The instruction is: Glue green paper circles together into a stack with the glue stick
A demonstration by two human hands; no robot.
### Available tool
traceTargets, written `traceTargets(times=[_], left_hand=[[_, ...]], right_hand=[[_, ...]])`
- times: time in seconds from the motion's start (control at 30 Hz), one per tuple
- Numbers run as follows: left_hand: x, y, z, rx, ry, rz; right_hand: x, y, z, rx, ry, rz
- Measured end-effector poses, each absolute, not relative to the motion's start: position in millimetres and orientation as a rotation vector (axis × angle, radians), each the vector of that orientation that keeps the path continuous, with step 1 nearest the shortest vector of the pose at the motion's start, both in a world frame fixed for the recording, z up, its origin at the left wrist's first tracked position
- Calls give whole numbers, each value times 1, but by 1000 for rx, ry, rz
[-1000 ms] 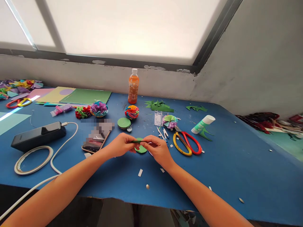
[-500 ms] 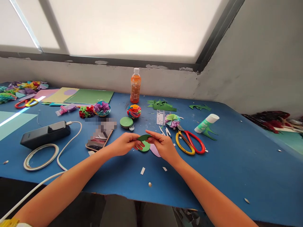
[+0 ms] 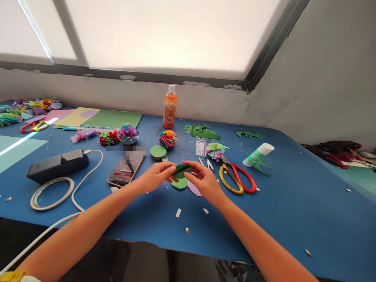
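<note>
My left hand (image 3: 155, 175) and my right hand (image 3: 202, 179) meet over the blue table (image 3: 293, 211). Both pinch a dark green paper piece (image 3: 181, 170), folded or curved, held just above the surface. Under it lies a lighter green paper circle (image 3: 179, 183) and, beside my right hand, a pale pink circle (image 3: 194, 188). Red and yellow scissors (image 3: 235, 177) lie to the right of my right hand. A phone (image 3: 125, 172) lies left of my left hand.
An orange drink bottle (image 3: 169, 106) stands at the back by the wall. Paper flower balls (image 3: 167, 138) and a stack of green circles (image 3: 158, 152) sit behind my hands. A glue tube (image 3: 257, 154), a power bank (image 3: 57, 165) with cable, a tape ring (image 3: 51, 192) and paper sheets (image 3: 111, 118) lie around.
The dark green piece has been lifted and turned slightly, showing more of its face. My hands have shifted a little; the view has moved slightly.
</note>
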State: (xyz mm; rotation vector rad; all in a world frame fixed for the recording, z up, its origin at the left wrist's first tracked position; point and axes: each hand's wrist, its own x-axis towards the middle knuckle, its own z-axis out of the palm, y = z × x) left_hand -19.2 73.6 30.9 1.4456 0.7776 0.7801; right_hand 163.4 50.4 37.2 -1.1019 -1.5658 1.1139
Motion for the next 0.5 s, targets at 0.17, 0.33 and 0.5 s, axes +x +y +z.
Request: traceTargets(times=[0.17, 0.33, 0.5], left_hand=[[-20, 73, 27, 1493, 818, 800], [-17, 70, 24, 1439, 843, 825], [-14, 69, 23, 1437, 882, 812]], right_hand=[[162, 44, 37, -1132, -1647, 1080], [160, 46, 34, -1252, -1537, 1037], [156, 42, 31, -1300, -1615, 721]])
